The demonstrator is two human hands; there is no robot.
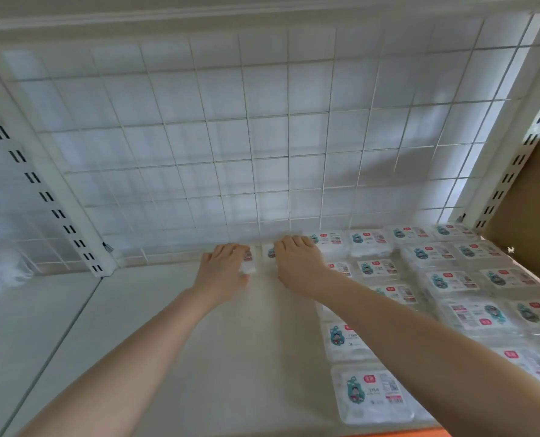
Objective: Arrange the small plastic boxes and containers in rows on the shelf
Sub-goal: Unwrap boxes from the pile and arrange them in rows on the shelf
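Far left there's a white slotted upright (46, 197) running down to the back corner of the shelf (174, 357), and the whole left half of that white shelf surface is bare. Behind everything is a white wire grid panel (231, 137).

Moving in toward the middle, the left hand (223, 269) is reaching to the back of the shelf, palm down, fingers curled over the left end of a small clear plastic box (257, 257) that sits right against the grid. Looks like it's gripping it, but the box is blurry, so I can't tell how tight. The right hand (297, 263) is just beside it, laid flat over the right end of that same spot, fingers spread out rather than closed, touching the next box over.

Right side of the shelf is already packed: rows of the same clear boxes (451, 279) with white labels, a teal cartoon figure and a red tag, lying flat and running from the back grid to the front edge. The closest box (372, 394) sits at the front. Far right, a brown cardboard carton (527, 209) leans against the other upright.
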